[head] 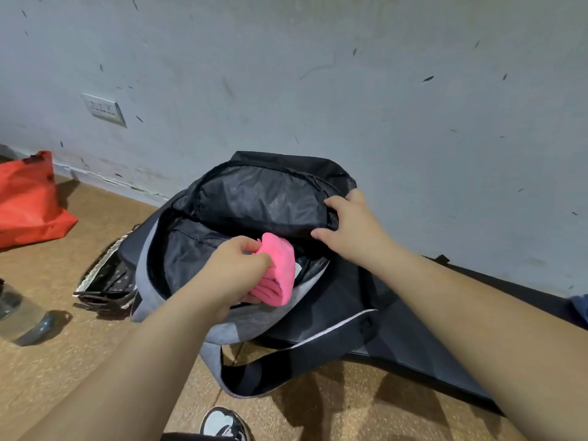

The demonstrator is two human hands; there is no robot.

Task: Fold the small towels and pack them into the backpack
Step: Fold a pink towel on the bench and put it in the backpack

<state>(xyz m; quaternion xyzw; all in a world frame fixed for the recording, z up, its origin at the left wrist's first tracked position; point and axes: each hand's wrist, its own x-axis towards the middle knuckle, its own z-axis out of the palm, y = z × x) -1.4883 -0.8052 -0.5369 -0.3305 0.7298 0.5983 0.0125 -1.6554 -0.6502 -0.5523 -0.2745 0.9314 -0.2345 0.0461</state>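
Towel (280,268): one, pink, folded; head view, at the mouth of the backpack (251,198), above its grey rim.
Left hand (234,265): clenched round the towel's fold.
Right hand (350,227): grasping the backpack's upper edge, mouth held wide.
Step, judged: push towel down flat, fold kept tight.
Count: one towel, one backpack, one red bag (28,198), one bottle (19,313).

No text, brand or number legible. Dark marks on red fabric bag (28,202), floor's left edge: too blurred. Black-and-grey fabric backpack (254,198): nothing readable.
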